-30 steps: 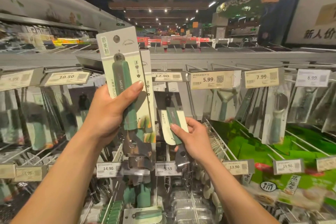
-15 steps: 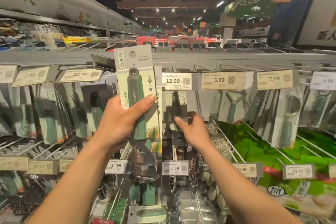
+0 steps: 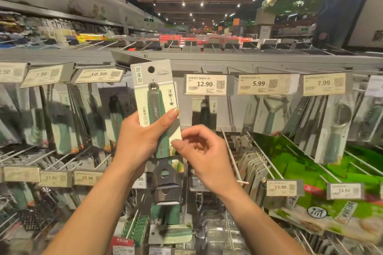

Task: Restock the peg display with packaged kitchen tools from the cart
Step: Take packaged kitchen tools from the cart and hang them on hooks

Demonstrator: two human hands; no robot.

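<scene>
My left hand (image 3: 141, 143) grips a packaged kitchen tool (image 3: 154, 83) upright in front of the peg display: a pale card with a hang hole, a green handle and a steel head below. My right hand (image 3: 205, 151) sits at the pack's lower right edge, fingers curled, with thumb and forefinger pinching that edge. Just behind, under the 12.90 price tag (image 3: 205, 84), a matching pack (image 3: 204, 112) hangs on its peg. The cart is out of view.
Peelers hang on the peg under the 5.99 tag (image 3: 259, 84) and more packs under the 7.99 tag (image 3: 324, 83). Long peg wires (image 3: 230, 151) jut out at right above green bags (image 3: 306, 170). Left pegs carry several packs; lower rows hold more tools.
My right hand left the pack it hung under the 12.90 tag and came back to the pack in my left hand. My left hand lowered slightly.
</scene>
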